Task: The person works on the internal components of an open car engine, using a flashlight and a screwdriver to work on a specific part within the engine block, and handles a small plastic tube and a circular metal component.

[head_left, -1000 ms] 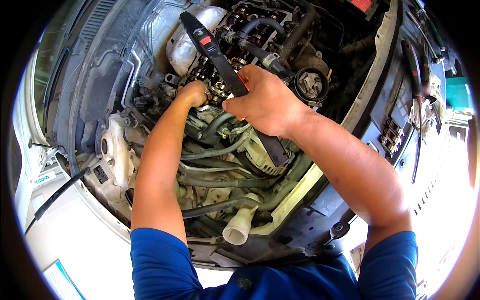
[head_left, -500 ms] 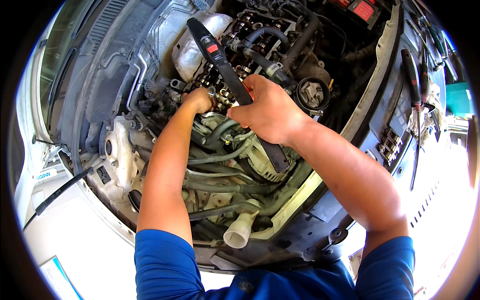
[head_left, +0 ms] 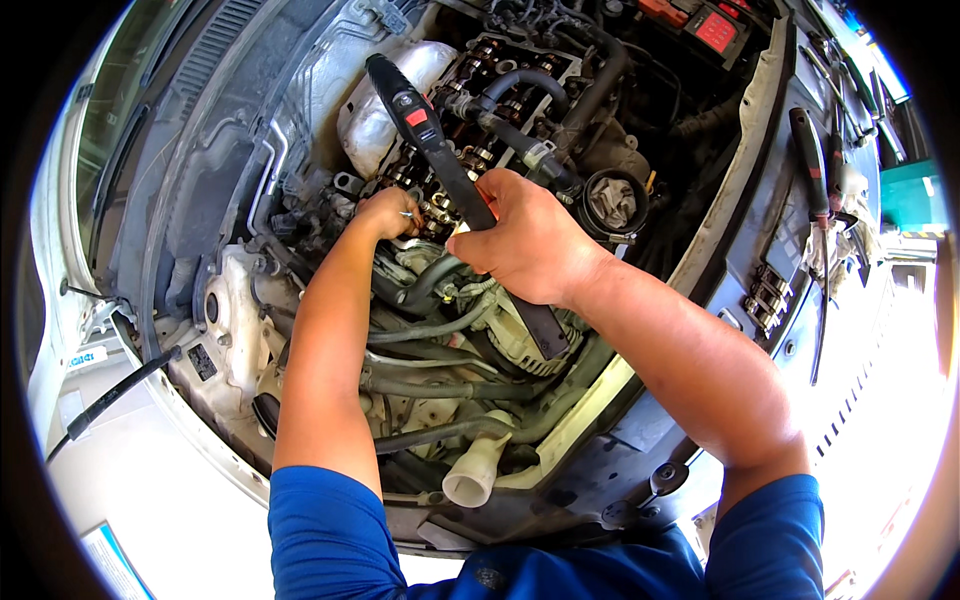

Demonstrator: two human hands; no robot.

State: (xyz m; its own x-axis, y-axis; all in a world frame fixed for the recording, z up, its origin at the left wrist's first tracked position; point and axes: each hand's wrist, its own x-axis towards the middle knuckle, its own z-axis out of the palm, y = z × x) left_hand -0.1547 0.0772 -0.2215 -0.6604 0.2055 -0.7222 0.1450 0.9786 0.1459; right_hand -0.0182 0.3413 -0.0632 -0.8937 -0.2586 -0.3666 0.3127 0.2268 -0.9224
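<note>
Gripped by the right hand (head_left: pixel 525 240), the long black bar tool (head_left: pixel 440 150) probably bears a red button.

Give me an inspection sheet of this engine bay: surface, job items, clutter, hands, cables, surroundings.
Surface: open engine bay, valve gear exposed at the top of the engine.
Job's things: long black bar tool with a red patch, lying slantwise across the engine.
Clutter: rag stuffed into a round black opening; hand tools laid on the right-hand panel.
Hands: right hand wrapped around the bar tool; left hand closed on a small metal part at the valve gear, too small to identify.
Cables: black hoses cross below the hands; white open-ended pipe near the front edge; black strip hangs at the left.
Surroundings: bright pale ground on the right.
</note>
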